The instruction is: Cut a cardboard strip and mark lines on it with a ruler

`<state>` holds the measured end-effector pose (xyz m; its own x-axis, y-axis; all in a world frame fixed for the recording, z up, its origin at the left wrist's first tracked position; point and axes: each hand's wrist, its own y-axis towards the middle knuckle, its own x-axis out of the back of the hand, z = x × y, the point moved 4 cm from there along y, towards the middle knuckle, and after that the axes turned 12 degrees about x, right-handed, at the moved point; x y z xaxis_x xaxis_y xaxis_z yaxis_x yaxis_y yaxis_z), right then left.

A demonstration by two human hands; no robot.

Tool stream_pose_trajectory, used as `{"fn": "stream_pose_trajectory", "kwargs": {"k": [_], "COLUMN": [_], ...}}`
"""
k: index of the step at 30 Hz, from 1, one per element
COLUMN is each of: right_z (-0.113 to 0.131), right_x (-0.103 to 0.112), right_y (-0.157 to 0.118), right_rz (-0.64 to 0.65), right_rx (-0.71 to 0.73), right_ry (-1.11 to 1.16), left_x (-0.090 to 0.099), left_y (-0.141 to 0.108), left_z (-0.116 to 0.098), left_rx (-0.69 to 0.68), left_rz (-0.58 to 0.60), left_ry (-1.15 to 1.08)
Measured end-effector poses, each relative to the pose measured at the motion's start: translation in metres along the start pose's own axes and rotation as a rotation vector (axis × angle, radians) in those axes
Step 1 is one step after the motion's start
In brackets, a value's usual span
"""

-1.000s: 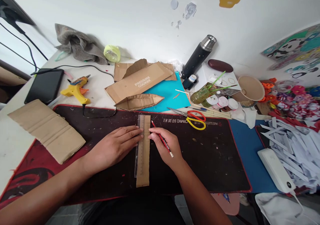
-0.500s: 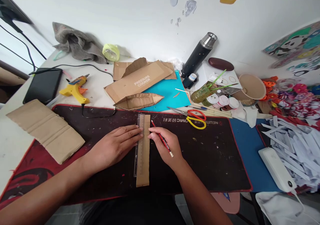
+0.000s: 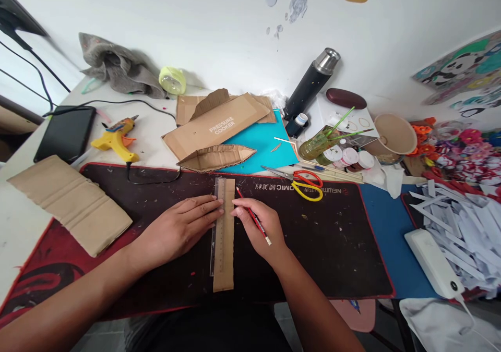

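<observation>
A narrow cardboard strip [image 3: 229, 237] lies upright in my view on the dark desk mat, with a clear plastic ruler [image 3: 219, 247] along its left side. My left hand [image 3: 183, 227] rests flat, fingers stretched out, their tips pressing on the ruler's upper half. On the other side, my right hand [image 3: 263, 229] is closed around a red and black pencil [image 3: 256, 220], which slants with its point away from me. The thumb and index finger of that hand touch the strip's right edge.
Scissors [image 3: 307, 184] lie at the mat's far edge. Behind are cardboard pieces [image 3: 219, 122], a boat-shaped cardboard form [image 3: 216, 159] and a black flask [image 3: 311, 86]. A yellow glue gun [image 3: 115, 141] and a cardboard sheet [image 3: 72, 206] are left; paper strips [image 3: 457, 237] and a white power bank [image 3: 432, 263] right.
The view has shifted very slightly. Both hands, the ruler, the strip and the pencil stay in practically the same place.
</observation>
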<state>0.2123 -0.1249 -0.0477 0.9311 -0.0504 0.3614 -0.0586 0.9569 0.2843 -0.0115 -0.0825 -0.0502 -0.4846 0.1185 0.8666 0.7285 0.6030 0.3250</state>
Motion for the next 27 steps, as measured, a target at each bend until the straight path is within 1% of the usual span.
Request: {"fn": "stream_pose_trajectory", "kwargs": {"k": [8,15,21,27], "right_z": [0.0001,0.0001,-0.0002,-0.0016], "right_x": [0.0004,0.0003,0.0001,0.0007], "right_y": [-0.0001,0.0001,-0.0002,0.0002], "right_rz": [0.001,0.002,0.005,0.013], "right_rx": [-0.009,-0.006,-0.004,-0.034], "right_ry": [0.005,0.001,0.0,0.02], "left_x": [0.0017,-0.0001,0.0008,0.0016], "left_y": [0.0025,0.0007,0.0014,0.0023], "left_z": [-0.0012,0.0005,0.0006,-0.0002], "left_rx": [0.005,0.008,0.021,0.025], "left_rz": [-0.008,0.014,0.005,-0.007], "left_ry": [-0.02,-0.023,-0.046,-0.058]}}
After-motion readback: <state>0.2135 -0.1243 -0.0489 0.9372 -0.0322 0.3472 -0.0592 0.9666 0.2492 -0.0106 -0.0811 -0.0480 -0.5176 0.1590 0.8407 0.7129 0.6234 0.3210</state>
